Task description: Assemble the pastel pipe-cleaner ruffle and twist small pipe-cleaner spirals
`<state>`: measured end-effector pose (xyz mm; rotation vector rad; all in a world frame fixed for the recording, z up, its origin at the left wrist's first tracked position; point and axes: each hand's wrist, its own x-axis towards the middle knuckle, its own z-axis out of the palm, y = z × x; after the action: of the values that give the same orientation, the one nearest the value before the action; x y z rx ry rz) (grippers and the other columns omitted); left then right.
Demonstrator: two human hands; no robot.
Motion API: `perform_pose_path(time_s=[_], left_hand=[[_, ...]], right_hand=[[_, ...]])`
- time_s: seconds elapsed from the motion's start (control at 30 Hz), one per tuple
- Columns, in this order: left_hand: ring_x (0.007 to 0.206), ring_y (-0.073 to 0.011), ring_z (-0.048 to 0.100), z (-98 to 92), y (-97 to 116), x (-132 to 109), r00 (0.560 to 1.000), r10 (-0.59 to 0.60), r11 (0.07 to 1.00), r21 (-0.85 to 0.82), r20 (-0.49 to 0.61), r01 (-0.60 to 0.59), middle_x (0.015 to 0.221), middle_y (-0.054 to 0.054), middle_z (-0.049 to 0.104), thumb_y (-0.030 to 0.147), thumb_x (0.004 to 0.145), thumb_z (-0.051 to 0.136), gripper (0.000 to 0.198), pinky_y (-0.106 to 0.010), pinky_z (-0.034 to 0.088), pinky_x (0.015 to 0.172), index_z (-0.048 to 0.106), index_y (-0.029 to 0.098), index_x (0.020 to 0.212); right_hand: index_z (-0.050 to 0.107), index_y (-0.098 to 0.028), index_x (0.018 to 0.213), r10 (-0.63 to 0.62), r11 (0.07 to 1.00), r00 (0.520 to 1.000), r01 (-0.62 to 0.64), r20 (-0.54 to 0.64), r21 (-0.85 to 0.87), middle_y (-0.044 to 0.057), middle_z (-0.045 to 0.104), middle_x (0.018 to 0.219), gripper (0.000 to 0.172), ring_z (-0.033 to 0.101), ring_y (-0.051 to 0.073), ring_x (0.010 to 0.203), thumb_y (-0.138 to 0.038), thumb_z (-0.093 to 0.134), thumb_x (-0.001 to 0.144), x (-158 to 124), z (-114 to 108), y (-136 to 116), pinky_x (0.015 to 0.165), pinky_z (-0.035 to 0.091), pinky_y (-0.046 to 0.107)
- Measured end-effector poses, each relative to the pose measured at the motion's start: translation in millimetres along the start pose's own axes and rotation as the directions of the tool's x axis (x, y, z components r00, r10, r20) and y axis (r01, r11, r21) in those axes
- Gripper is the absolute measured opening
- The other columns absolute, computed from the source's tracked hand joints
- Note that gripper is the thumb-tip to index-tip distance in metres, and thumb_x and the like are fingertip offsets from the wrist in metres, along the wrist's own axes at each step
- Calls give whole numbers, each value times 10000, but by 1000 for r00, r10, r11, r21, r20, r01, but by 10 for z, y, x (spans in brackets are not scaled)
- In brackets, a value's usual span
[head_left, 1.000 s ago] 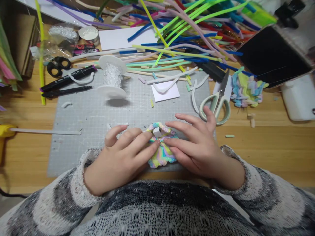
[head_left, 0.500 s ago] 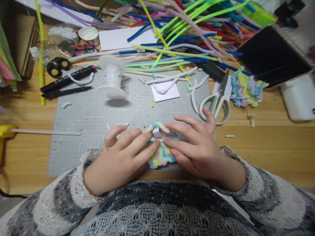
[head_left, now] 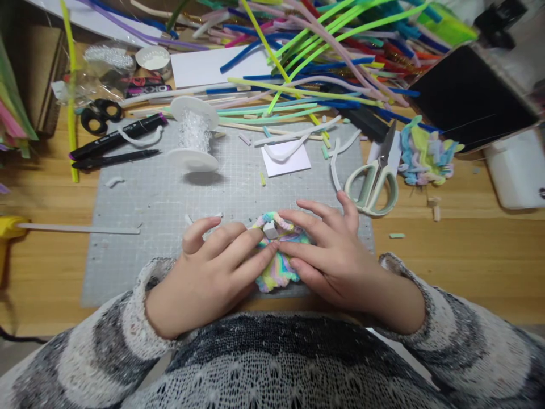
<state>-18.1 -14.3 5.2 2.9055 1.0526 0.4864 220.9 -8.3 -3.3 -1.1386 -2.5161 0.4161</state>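
Observation:
A small dress-like piece of pastel pipe cleaners (head_left: 276,272), striped in yellow, pink, blue and mint, lies at the front edge of the cutting mat. A little white block (head_left: 271,229) sits within its looped upper part. My left hand (head_left: 221,267) grips the piece from the left, its index fingertip on the narrow middle and its thumb hidden. From the right, my right hand (head_left: 340,258) rests with stretched, spread fingers. Its index fingertip meets the middle beside the left one, and its thumb touches the ruffled lower part.
Beyond the hands on the grey cutting mat (head_left: 140,193) stand a spool of clear thread or beads (head_left: 193,133) and pale-handled scissors (head_left: 374,182). Many loose pipe cleaners (head_left: 315,51) cover the back. A yellow glue gun (head_left: 11,227) lies left, another pastel piece (head_left: 428,150) right.
My right hand has shifted slightly left, bringing its index fingertip closer to the left one over the piece. My left hand and the pipe-cleaner piece have hardly moved.

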Motion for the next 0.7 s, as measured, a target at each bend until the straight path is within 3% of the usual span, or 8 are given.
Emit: perform_pose_path(time_s=[0.2, 0.7], left_hand=[[1049, -247, 543, 16, -4, 14, 1000, -7, 1000, 3, -1, 7, 1163, -52, 670, 175, 891, 502, 301, -456, 315, 985, 614, 212, 1167], [1061, -266, 533, 30, -31, 13, 999, -31, 997, -70, 29, 33, 1164, -64, 663, 211, 845, 557, 365, -471, 296, 1003, 600, 197, 1208]], right_hand=[[710, -245, 998, -17, 997, 990, 27, -140, 75, 66, 639, 1247, 221, 481, 286, 1247, -245, 516, 893, 0, -52, 10, 1109, 121, 660], [662, -232, 1094, -15, 984, 1000, 18, -18, 175, 92, 545, 1336, 255, 398, 302, 1316, -251, 518, 885, -12, -35, 11, 1110, 100, 650]])
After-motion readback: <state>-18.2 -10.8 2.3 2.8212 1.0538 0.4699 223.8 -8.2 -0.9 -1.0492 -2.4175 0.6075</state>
